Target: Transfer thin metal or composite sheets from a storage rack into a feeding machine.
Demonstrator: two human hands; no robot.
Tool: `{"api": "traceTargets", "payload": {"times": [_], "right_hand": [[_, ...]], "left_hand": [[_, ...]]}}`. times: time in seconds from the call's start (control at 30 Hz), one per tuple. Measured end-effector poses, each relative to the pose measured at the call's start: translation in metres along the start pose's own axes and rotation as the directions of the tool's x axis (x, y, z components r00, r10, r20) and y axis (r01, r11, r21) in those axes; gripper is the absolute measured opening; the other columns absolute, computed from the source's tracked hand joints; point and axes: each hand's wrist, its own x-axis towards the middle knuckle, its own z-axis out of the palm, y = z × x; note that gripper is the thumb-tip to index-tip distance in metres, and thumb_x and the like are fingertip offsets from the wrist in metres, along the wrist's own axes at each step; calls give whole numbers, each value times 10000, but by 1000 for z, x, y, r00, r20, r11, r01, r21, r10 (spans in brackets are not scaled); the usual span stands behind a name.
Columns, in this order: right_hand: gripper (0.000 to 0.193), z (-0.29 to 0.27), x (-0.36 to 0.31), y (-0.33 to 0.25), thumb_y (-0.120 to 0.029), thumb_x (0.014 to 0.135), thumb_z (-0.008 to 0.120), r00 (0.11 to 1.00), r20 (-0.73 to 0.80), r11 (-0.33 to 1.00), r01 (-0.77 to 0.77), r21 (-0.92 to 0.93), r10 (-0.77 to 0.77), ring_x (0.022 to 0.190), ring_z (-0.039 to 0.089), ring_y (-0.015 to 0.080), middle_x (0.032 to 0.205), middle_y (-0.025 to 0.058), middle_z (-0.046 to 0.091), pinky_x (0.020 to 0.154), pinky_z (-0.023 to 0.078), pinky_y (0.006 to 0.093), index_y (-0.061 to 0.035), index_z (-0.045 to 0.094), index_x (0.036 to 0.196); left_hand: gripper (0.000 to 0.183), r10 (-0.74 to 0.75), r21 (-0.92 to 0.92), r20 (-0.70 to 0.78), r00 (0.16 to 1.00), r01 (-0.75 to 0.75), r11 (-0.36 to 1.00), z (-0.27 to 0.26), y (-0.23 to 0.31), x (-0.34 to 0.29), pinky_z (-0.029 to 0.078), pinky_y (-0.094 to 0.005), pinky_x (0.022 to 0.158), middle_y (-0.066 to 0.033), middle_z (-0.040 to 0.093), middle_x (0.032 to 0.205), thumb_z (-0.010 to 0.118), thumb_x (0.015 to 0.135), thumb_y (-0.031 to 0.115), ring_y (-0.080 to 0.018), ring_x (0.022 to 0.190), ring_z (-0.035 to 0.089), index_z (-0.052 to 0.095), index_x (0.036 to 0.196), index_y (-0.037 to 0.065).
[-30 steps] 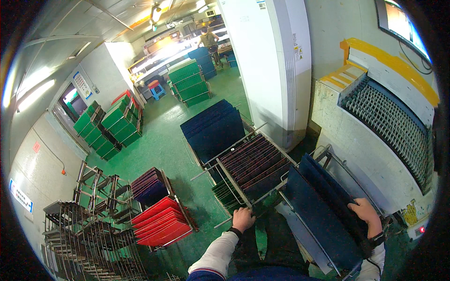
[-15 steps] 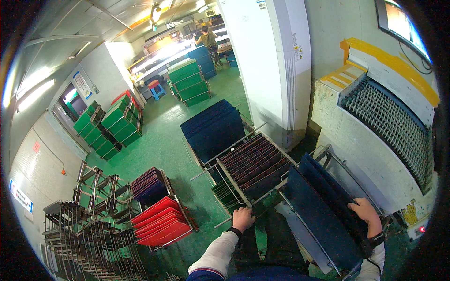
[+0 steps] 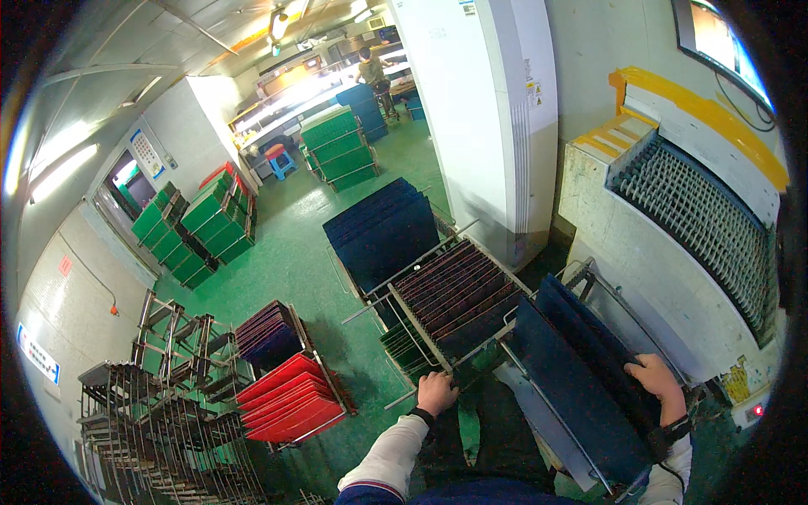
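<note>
My left hand (image 3: 437, 393) is closed on the near corner of a metal rack (image 3: 449, 368). Dark reddish-brown panels (image 3: 459, 295) stand upright in rows inside that rack. On the right, my right hand (image 3: 655, 378) curls its fingers over the edge of a dark blue panel (image 3: 581, 316). This panel stands beside another large dark blue panel (image 3: 562, 379) in a second wire rack (image 3: 539, 389). My right fingertips are partly hidden behind the panel edge.
More dark blue panels (image 3: 383, 227) stand beyond the rack. To the left are red panels (image 3: 290, 400), purple panels (image 3: 268, 334) and bare metal frames (image 3: 160, 421). A slotted machine (image 3: 699, 227) and a tall white cabinet (image 3: 480, 109) flank the right. Green stacks (image 3: 339, 147) stand farther off.
Both my hands keep their places on the rack and the panel. Far off, the person at the bench has shifted slightly and moved an arm.
</note>
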Motion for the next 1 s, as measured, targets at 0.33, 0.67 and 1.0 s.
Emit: {"api": "traceTargets", "payload": {"times": [0.33,0.67,1.0], "right_hand": [[335,-1,-5,-7,-274,887,678,1000,-9,998,15,54,-15,761,672,231,806,164,718,735,511,385,53,710,951],[337,-1,-4,-7,-276,887,673,1000,7,999,6,42,-6,763,674,237,813,173,715,740,512,387,52,710,956],[335,-3,-9,-19,-281,889,674,1000,4,1000,-24,10,24,771,675,230,826,160,724,747,513,383,41,715,970]], "left_hand": [[322,-8,-17,6,1000,8,1000,1,-2,0,457,-465,910,-63,679,1058,672,828,365,-284,1102,600,735,1008,106],[330,-1,-13,2,1000,1,1000,2,-3,-1,461,-466,895,-69,676,1047,661,835,373,-289,1086,605,737,990,92],[316,-12,-12,-3,1000,12,1000,0,-1,-1,463,-464,904,-65,687,1047,658,841,370,-284,1095,610,740,984,101]]}}
